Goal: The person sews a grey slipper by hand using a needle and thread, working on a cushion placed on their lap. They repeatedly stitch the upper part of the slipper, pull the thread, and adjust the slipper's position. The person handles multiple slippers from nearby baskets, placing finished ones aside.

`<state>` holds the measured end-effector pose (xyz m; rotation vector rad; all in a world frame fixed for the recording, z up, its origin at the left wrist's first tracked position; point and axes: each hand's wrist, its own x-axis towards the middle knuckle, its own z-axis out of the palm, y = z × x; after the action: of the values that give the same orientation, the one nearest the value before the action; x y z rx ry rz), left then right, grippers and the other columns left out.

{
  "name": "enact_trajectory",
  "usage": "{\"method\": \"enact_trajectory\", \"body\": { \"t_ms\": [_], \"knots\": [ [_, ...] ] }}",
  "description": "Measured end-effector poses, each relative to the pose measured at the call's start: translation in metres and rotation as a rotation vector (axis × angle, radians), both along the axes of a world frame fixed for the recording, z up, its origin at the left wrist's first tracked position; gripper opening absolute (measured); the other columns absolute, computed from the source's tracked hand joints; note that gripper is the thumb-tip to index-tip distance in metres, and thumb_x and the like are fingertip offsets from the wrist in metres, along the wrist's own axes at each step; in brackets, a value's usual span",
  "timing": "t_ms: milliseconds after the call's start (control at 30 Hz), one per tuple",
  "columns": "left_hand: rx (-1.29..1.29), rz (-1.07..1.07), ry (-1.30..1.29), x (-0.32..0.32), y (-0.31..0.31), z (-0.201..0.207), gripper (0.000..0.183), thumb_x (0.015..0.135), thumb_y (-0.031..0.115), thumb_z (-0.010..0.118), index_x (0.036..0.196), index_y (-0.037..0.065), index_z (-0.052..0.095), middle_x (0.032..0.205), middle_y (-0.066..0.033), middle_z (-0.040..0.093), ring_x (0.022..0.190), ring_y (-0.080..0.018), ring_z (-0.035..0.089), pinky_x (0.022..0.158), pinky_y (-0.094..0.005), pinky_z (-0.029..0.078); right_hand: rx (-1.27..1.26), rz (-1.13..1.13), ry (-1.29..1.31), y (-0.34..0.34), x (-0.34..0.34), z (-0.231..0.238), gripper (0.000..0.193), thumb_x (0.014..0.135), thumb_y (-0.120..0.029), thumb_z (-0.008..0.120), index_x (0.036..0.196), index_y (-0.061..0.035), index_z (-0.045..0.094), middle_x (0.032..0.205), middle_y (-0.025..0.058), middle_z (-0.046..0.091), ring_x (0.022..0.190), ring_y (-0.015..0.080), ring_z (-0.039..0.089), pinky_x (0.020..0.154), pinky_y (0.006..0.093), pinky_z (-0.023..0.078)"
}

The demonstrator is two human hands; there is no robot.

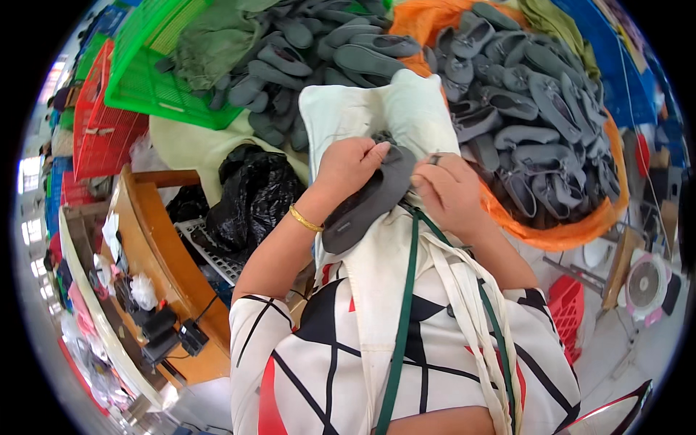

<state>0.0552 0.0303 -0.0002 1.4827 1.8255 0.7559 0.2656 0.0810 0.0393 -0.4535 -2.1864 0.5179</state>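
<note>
A dark grey flat shoe (397,174) lies across the white cloth pad (335,109) over my lap, its opening turned up. My left hand (349,165), with a gold bangle at the wrist, is closed on the shoe's upper, thumb on top near the toe. Just right of the shoe, my right hand (451,190) is closed, thumb against bent fingers. A small dark bit shows at its knuckles; I cannot tell whether it is a ring or a tool. Long white and green straps (403,319) hang down over my front.
Grey shoes (370,58) heap up beside a green plastic crate (174,87) ahead. To the right, an orange sack (616,206) holds many more. A black plastic bag (250,192) and a wooden table (170,283) stand left. A fan (645,283) is at far right.
</note>
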Motion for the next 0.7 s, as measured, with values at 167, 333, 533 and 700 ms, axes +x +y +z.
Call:
{"method": "enact_trajectory", "body": {
  "t_ms": [167,333,533,700],
  "knots": [
    [-0.226,-0.175,0.036,0.019,0.005,-0.024,0.035,0.084,0.033,0.068,0.074,0.000,0.071,0.070,-0.0168,0.068,0.065,-0.0308,0.066,0.063,-0.0388,0.052,0.068,0.004,-0.025,-0.006,0.009,-0.002,0.014,0.078,-0.007,0.075,0.088,-0.0052,0.064,0.080,0.0085,0.061,0.075,0.0285,0.062,0.066,0.0376,0.052],
    [-0.393,0.060,-0.597,0.001,-0.009,-0.029,0.017,0.086,0.019,0.075,0.086,0.003,0.069,0.077,0.0009,0.065,0.061,-0.0069,0.052,0.052,-0.0235,0.041,-0.211,-0.347,-0.352,0.015,0.097,-0.025,0.007,0.087,-0.009,0.068,0.093,-0.0051,0.067,0.081,0.0123,0.062,0.076,0.0279,0.062,0.068,0.0329,0.051],
    [-0.368,0.228,-1.212,-0.002,-0.021,-0.056,0.012,0.092,0.017,0.071,0.088,0.006,0.068,0.084,-0.0013,0.067,0.061,-0.0060,0.052,0.051,-0.0207,0.041,-1.022,-0.445,-0.014,0.033,0.151,-0.044,0.014,0.099,-0.007,0.057,0.109,0.0009,0.062,0.083,0.0021,0.064,0.074,0.0068,0.058,0.073,0.0222,0.051],
    [-0.433,0.257,-1.275,0.000,-0.018,-0.041,0.014,0.094,0.018,0.069,0.087,0.007,0.065,0.078,-0.0015,0.066,0.057,-0.0055,0.053,0.048,-0.0216,0.042,-1.083,-0.174,-0.211,0.018,0.058,-0.039,0.010,0.095,-0.007,0.061,0.104,-0.0052,0.066,0.085,0.0024,0.066,0.071,0.0105,0.062,0.065,0.0248,0.050]
  ]
}}
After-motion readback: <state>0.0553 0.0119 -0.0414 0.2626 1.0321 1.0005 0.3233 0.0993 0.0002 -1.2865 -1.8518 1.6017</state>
